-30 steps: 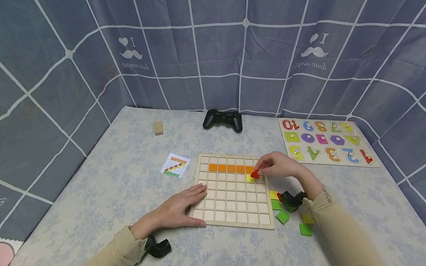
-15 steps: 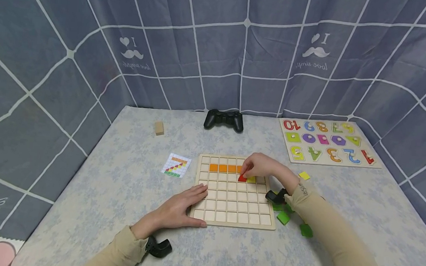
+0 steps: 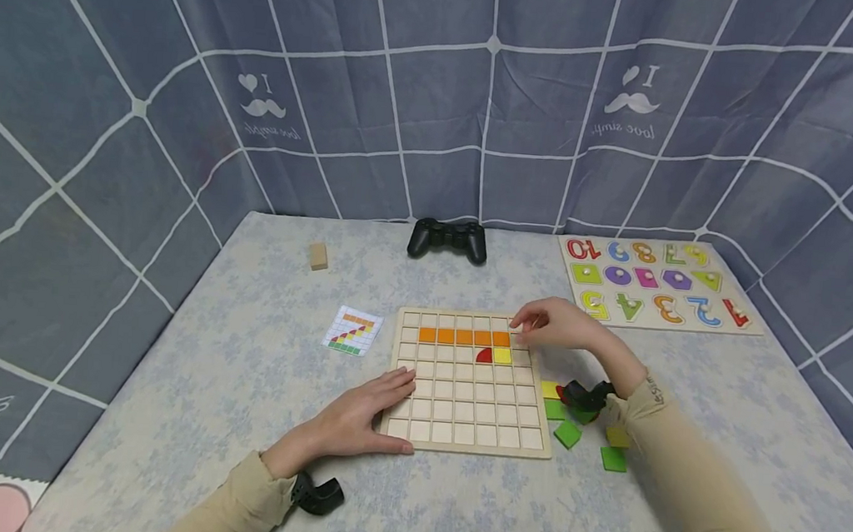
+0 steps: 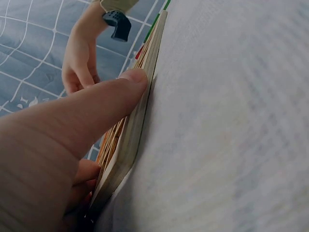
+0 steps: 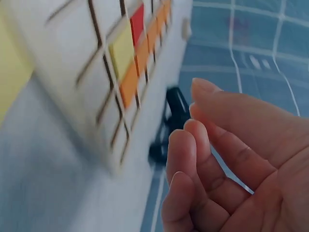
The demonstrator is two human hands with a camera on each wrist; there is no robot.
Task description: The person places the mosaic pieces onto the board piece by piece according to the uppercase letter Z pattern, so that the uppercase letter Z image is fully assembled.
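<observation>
A square wooden grid board (image 3: 452, 414) lies mid-table with a row of orange square tiles (image 3: 463, 337) in it. Below the row's right end sit a red quarter-round tile (image 3: 485, 355) and, beside it, a yellow square tile (image 3: 502, 355). My left hand (image 3: 358, 415) rests at the board's front left corner, fingers on the left edge; its thumb (image 4: 116, 99) lies along the front edge. My right hand (image 3: 559, 325) hovers over the board's upper right corner. In the right wrist view its fingers (image 5: 182, 152) are loosely bent and hold nothing.
Loose green tiles (image 3: 567, 433), with yellow and red ones, lie right of the board, partly under my right wrist. A pattern card (image 3: 353, 330) lies to the left. Farther back are a wooden block (image 3: 318, 256), a black game controller (image 3: 448, 241) and a number puzzle board (image 3: 655, 317).
My right hand moved left with the red tile, let go of it in the cell left of the yellow tile, then drew back to the right. The left hand stayed still.
</observation>
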